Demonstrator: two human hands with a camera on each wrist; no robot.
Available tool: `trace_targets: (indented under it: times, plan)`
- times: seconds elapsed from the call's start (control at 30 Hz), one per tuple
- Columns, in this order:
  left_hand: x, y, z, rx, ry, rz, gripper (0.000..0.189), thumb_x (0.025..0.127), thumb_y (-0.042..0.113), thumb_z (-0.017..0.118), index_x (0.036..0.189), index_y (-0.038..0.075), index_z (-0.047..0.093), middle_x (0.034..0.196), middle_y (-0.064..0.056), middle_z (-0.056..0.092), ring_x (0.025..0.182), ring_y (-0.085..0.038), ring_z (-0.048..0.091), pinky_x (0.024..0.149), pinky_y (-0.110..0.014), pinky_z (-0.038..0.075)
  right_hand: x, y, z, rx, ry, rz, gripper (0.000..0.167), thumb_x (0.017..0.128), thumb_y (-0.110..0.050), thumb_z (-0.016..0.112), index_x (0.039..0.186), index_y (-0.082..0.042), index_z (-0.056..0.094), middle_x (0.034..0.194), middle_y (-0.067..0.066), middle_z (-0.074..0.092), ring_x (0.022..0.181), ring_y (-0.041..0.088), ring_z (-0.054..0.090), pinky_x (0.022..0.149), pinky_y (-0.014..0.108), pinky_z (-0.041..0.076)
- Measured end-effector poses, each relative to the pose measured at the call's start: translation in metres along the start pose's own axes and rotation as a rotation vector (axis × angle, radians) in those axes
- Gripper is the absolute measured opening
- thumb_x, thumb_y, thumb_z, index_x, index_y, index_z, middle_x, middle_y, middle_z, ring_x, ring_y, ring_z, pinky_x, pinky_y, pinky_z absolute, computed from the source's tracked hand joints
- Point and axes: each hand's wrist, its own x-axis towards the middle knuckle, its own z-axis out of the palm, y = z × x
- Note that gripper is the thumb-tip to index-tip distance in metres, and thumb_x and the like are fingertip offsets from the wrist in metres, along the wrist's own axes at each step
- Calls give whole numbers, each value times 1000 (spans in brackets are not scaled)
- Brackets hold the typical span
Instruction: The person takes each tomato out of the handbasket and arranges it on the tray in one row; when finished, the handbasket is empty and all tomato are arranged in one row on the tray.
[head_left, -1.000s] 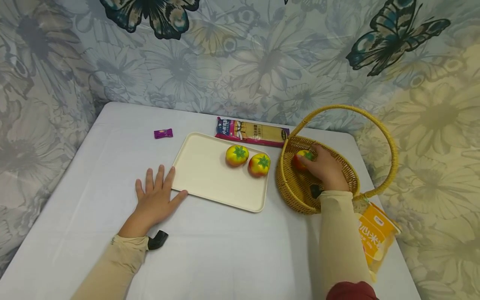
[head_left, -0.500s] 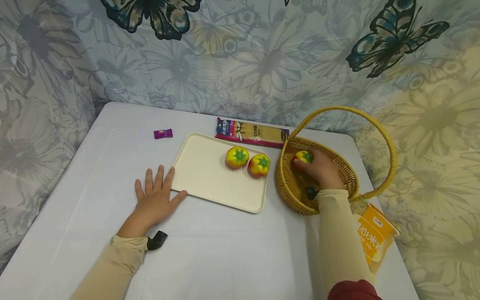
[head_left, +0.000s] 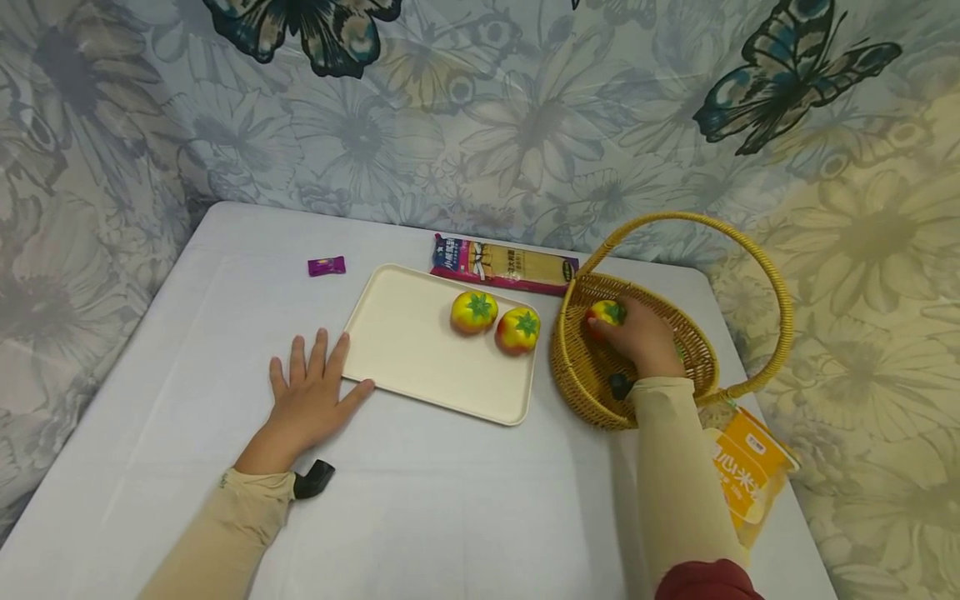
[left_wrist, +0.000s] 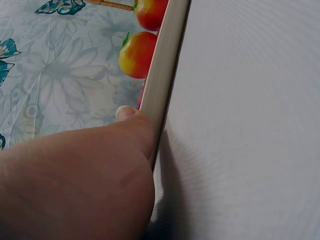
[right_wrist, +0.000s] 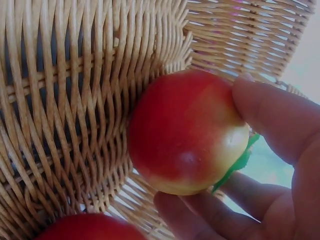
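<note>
Inside the yellow wicker basket [head_left: 581,385], my right hand [head_left: 647,337] grips a red-and-yellow tomato [right_wrist: 187,132] with a green leafy top. The thumb is on one side and curled fingers are on the other. In the right wrist view the tomato is close to the woven wall, and part of another red fruit [right_wrist: 92,229] shows below. My left hand [head_left: 311,404] lies with spread, straight fingers at the near left corner of the cream tray [head_left: 420,362], its thumb touching the rim. Two similar tomatoes, one left [head_left: 474,312] and one right [head_left: 517,331], sit on the tray.
A long noodle packet [head_left: 506,263] lies behind the tray, beside the basket. A small purple wrapped candy [head_left: 326,266] is at the back left. An orange-and-clear bag [head_left: 750,475] lies near the table's right edge. The basket's tall handle [head_left: 783,312] leans right.
My right hand has shifted slightly left inside the basket, still gripping the tomato. The left hand, the tray and its two tomatoes stay where they were.
</note>
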Motion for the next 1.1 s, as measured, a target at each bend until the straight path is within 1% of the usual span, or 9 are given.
trace_targets:
  times: [0.13, 0.37, 0.57, 0.7, 0.8, 0.97, 1.1]
  plan:
    - [0, 0, 0, -1, 1, -1, 95, 107, 67, 42, 171, 9, 4, 174, -25, -12, 155, -50, -25, 112, -74, -21, -3, -2, 0, 53, 35, 4, 88, 101, -50, 67, 161, 5, 34, 156, 34, 44, 137, 51, 46, 114, 66, 34]
    - [0, 1, -1, -6, 3, 0, 95, 107, 67, 42, 171, 8, 5, 174, -25, -11, 155, -50, -24, 112, -74, -21, -5, -6, -2, 158, 101, 29, 89, 99, -51, 70, 162, 4, 36, 155, 32, 46, 134, 49, 48, 113, 64, 37]
    - [0, 0, 0, -5, 3, 1, 95, 106, 68, 42, 171, 9, 4, 174, -25, -12, 155, -50, -25, 112, -74, -21, -6, -8, -4, 192, 178, 31, 92, 98, -53, 71, 163, 2, 36, 154, 35, 42, 131, 49, 47, 112, 62, 38]
    - [0, 0, 1, -5, 2, 1, 95, 106, 68, 42, 171, 9, 4, 174, -25, -12, 155, -50, -25, 112, -74, -21, -7, -9, -5, 248, 233, 30, 91, 96, -52, 72, 164, -1, 37, 153, 35, 41, 123, 45, 50, 106, 58, 44]
    - [0, -1, 2, -2, 3, 1, 96, 106, 69, 41, 171, 9, 4, 174, -25, -11, 155, -50, -24, 112, -74, -21, -10, -11, -6, 269, 252, 32, 90, 96, -53, 71, 165, -4, 37, 153, 33, 41, 121, 44, 50, 102, 56, 46]
    - [1, -2, 4, 1, 12, 3, 96, 106, 70, 41, 171, 10, 5, 174, -25, -10, 155, -50, -24, 112, -73, -21, -18, -20, -13, 319, 272, 39, 91, 95, -55, 72, 165, -8, 38, 154, 31, 41, 123, 42, 49, 102, 54, 47]
    - [2, -3, 5, 7, 12, 2, 96, 105, 70, 40, 171, 10, 4, 174, -24, -11, 155, -49, -25, 113, -73, -21, -26, -33, -23, 351, 292, -5, 89, 95, -52, 74, 165, -8, 39, 156, 29, 40, 128, 43, 50, 104, 54, 48]
